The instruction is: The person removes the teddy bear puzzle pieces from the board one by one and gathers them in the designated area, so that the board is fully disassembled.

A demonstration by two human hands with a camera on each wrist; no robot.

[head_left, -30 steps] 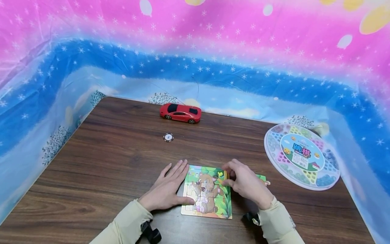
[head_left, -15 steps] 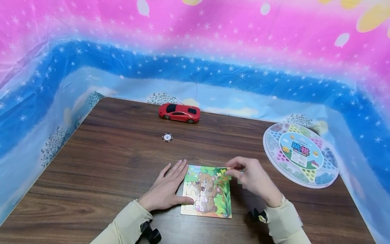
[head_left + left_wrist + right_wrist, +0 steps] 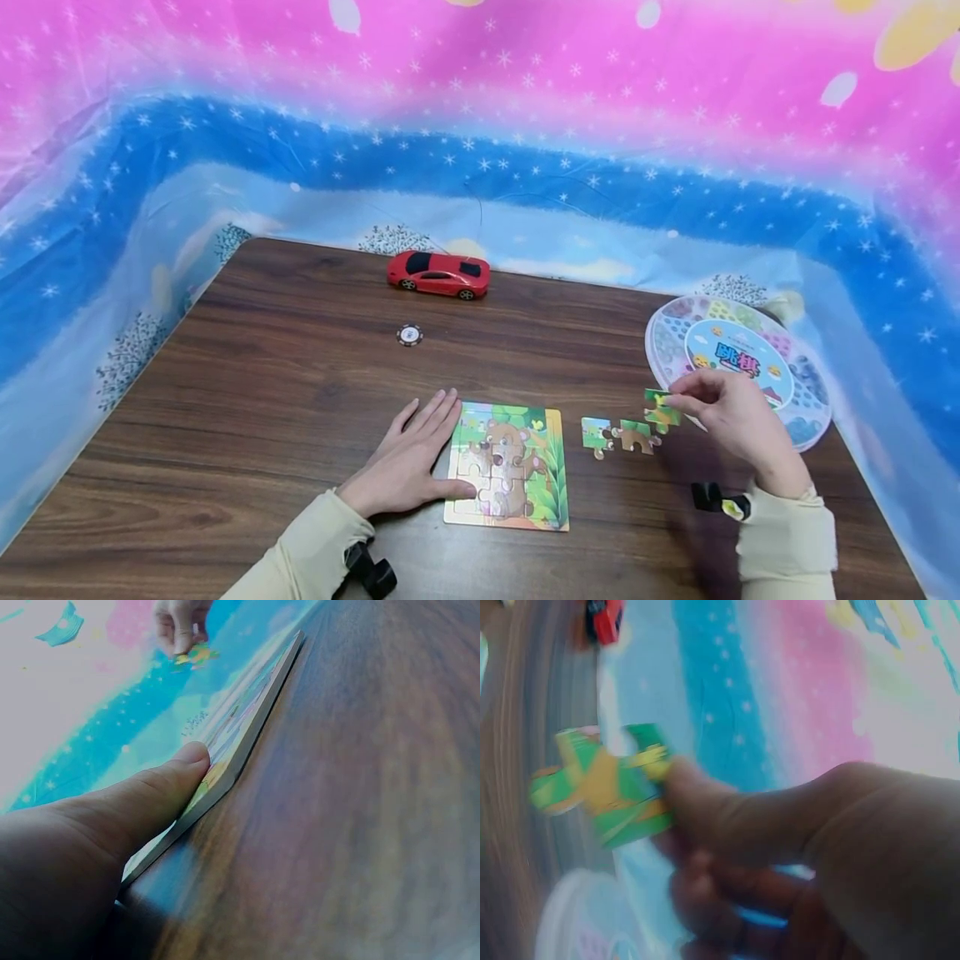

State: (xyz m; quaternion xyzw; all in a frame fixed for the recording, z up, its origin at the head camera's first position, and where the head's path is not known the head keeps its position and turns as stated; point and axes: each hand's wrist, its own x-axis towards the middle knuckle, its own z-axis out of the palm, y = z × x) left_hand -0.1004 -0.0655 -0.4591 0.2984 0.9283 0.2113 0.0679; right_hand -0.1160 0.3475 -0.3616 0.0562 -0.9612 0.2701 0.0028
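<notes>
A square jigsaw puzzle with a brown bear picture lies on the table, its top right corner showing bare yellowish backing. My left hand lies flat along its left side, fingers straight, and the thumb rests on the puzzle's edge in the left wrist view. To the right, my right hand pinches a green and yellow puzzle piece between thumb and fingers, blurred in the right wrist view. Two loose pieces, one blue-green and one brown and green, lie between puzzle and right hand.
A round Chinese checkers set lies at the right, partly behind my right hand. A red toy car stands near the back edge, with a poker chip in front of it. Patterned pink and blue cloth surrounds the wooden table.
My right hand has taken the piece from the puzzle's top right corner and carried it rightward, uncovering the loose pieces. My left hand has stayed in place.
</notes>
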